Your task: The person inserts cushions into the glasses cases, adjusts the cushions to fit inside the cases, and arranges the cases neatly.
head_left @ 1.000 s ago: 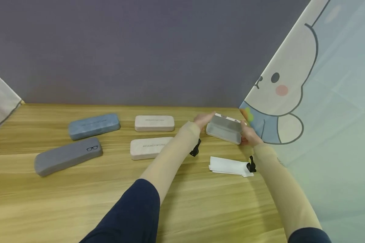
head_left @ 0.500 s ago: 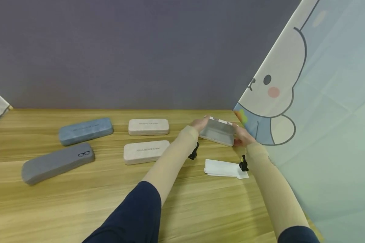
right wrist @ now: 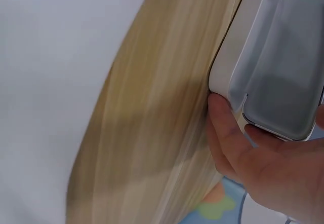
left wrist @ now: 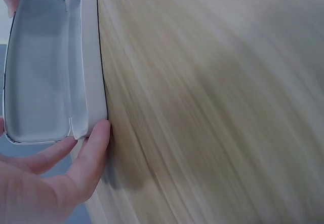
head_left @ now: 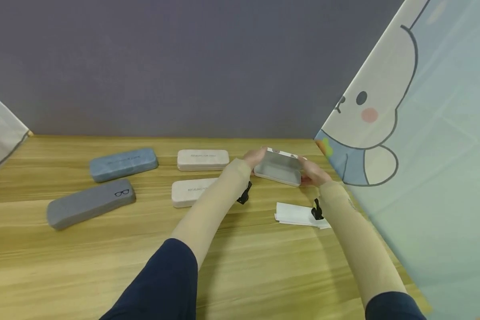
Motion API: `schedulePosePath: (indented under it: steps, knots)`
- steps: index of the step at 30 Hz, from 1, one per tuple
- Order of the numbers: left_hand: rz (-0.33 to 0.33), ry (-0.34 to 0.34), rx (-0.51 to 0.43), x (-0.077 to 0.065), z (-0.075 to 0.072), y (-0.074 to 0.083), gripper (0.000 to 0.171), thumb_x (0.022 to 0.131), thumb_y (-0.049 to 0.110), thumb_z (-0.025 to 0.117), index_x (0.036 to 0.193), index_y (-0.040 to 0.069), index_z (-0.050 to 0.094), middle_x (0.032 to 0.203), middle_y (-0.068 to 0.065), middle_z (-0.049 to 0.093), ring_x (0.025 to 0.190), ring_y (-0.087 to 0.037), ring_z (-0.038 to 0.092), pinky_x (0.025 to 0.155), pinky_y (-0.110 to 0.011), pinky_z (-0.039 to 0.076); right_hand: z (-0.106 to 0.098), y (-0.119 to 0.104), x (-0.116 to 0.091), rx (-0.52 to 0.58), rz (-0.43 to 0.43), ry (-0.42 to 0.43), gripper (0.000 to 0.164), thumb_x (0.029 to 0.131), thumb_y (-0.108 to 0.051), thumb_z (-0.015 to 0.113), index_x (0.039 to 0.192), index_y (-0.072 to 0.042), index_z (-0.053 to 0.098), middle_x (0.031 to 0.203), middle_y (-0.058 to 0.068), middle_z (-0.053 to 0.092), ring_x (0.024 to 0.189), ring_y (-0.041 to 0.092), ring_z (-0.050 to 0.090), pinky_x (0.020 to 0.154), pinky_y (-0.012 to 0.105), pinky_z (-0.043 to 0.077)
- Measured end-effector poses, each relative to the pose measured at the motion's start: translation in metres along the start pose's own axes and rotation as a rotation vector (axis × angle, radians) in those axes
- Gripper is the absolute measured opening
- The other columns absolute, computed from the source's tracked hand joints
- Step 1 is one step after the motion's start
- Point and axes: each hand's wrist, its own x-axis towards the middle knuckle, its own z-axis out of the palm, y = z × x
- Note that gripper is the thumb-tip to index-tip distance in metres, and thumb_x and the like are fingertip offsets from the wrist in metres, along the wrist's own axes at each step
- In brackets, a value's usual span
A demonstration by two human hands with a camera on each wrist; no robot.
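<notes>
A white glasses case (head_left: 279, 172) with a grey lining stands with its lid raised near the back right of the wooden table; nothing lies inside it. At its left end my left hand (head_left: 254, 158) grips it, fingers on the base and at the lid's edge in the left wrist view, where the hand (left wrist: 55, 183) shows large. My right hand (head_left: 315, 172) holds the opposite end. In the right wrist view, that hand (right wrist: 268, 163) has fingertips against the base corner and at the lid (right wrist: 291, 67). Both wrists carry small black mounts.
Two closed pale cases (head_left: 203, 160) (head_left: 192, 192) lie left of the open one. Further left are a blue case (head_left: 124, 165) and a grey case (head_left: 90, 203) with a glasses print. Folded white cloths (head_left: 294, 213) lie in front. A rabbit-print cloth (head_left: 384, 133) borders the right.
Both hands have shifted the open glasses case to the left along the table, nearer the pale cases. The lid stays raised. The head view has swayed slightly.
</notes>
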Motion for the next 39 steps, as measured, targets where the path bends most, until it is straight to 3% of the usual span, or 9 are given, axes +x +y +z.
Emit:
schedulePosePath:
  steps: [7, 17, 24, 27, 28, 31, 34, 36, 39]
  knots:
    - [-0.016, -0.044, -0.044, -0.011, -0.025, -0.01, 0.065, 0.1, 0.054, 0.025, 0.155, 0.02, 0.017, 0.16, -0.007, 0.018, 0.143, -0.032, 0.029, 0.106, -0.052, 0.042, 0.025, -0.014, 0.0, -0.047, 0.0, 0.002, 0.07, 0.102, -0.051, 0.014, 0.151, -0.001, 0.014, 0.139, 0.029, 0.037, 0.114, 0.032, 0.052, 0.103, 0.044, 0.046]
    - [0.032, -0.082, 0.013, -0.013, -0.026, -0.005, 0.061, 0.102, 0.051, 0.02, 0.155, 0.024, 0.011, 0.162, -0.004, 0.013, 0.146, -0.029, 0.024, 0.104, -0.052, 0.043, 0.023, -0.015, 0.002, 0.038, 0.02, 0.064, 0.071, 0.101, -0.052, 0.023, 0.153, -0.006, 0.012, 0.147, 0.033, 0.032, 0.129, 0.042, 0.046, 0.107, 0.047, 0.042]
    - [0.154, 0.003, 0.319, -0.028, -0.016, 0.0, 0.056, 0.103, 0.044, 0.018, 0.152, 0.019, 0.027, 0.16, -0.006, 0.024, 0.147, -0.026, 0.025, 0.115, -0.043, 0.033, 0.007, -0.003, -0.006, -0.026, 0.033, 0.067, 0.082, 0.097, -0.06, 0.019, 0.154, -0.003, 0.004, 0.142, 0.038, 0.035, 0.116, 0.04, 0.055, 0.106, 0.047, 0.043]
    - [0.206, 0.086, 0.471, -0.031, -0.011, 0.007, 0.053, 0.103, 0.041, 0.022, 0.123, 0.01, 0.06, 0.128, -0.009, 0.058, 0.111, -0.021, 0.059, 0.099, -0.037, 0.045, -0.007, -0.005, -0.019, -0.129, 0.003, 0.081, 0.087, 0.095, -0.065, 0.013, 0.153, -0.001, 0.002, 0.141, 0.038, 0.035, 0.098, 0.028, 0.058, 0.105, 0.047, 0.043]
    - [0.218, 0.115, 0.5, -0.033, -0.009, 0.01, 0.052, 0.103, 0.041, 0.024, 0.122, 0.008, 0.059, 0.127, -0.009, 0.059, 0.098, -0.019, 0.061, 0.096, -0.036, 0.047, -0.012, -0.006, -0.024, -0.162, -0.006, 0.089, 0.089, 0.094, -0.067, 0.012, 0.153, -0.001, 0.002, 0.14, 0.038, 0.035, 0.095, 0.025, 0.057, 0.105, 0.047, 0.042]
    - [0.246, 0.195, 0.602, -0.041, -0.003, 0.021, 0.053, 0.102, 0.042, 0.029, 0.128, 0.004, 0.053, 0.118, -0.01, 0.063, 0.072, -0.017, 0.053, 0.08, -0.033, 0.051, -0.026, -0.011, -0.04, -0.242, -0.053, 0.097, 0.09, 0.094, -0.067, 0.01, 0.153, -0.002, -0.004, 0.138, 0.038, 0.036, 0.096, 0.026, 0.056, 0.104, 0.049, 0.042]
    - [0.262, 0.206, 0.634, -0.053, 0.003, 0.028, 0.067, 0.102, 0.044, 0.03, 0.153, 0.003, 0.015, 0.129, -0.015, 0.06, 0.069, -0.015, 0.052, 0.073, -0.03, 0.052, -0.037, -0.015, -0.056, -0.317, -0.112, 0.11, 0.087, 0.095, -0.065, 0.009, 0.153, -0.001, -0.007, 0.132, 0.037, 0.039, 0.105, 0.034, 0.053, 0.1, 0.051, 0.043]
    - [0.287, 0.208, 0.646, -0.06, 0.008, 0.03, 0.066, 0.101, 0.044, 0.032, 0.153, 0.005, 0.019, 0.106, -0.01, 0.067, 0.057, -0.013, 0.043, 0.059, -0.028, 0.046, -0.042, -0.016, -0.065, -0.366, -0.146, 0.119, 0.088, 0.095, -0.064, 0.009, 0.152, 0.002, -0.004, 0.129, 0.036, 0.04, 0.109, 0.039, 0.051, 0.099, 0.052, 0.044]
    - [0.353, 0.206, 0.679, -0.069, 0.02, 0.03, 0.058, 0.1, 0.044, 0.035, 0.145, 0.007, 0.039, 0.082, -0.004, 0.063, 0.051, -0.011, 0.037, 0.059, -0.029, 0.039, -0.052, -0.012, -0.082, -0.429, -0.175, 0.131, 0.094, 0.095, -0.064, 0.008, 0.148, 0.013, 0.007, 0.125, 0.035, 0.042, 0.112, 0.044, 0.049, 0.095, 0.053, 0.045]
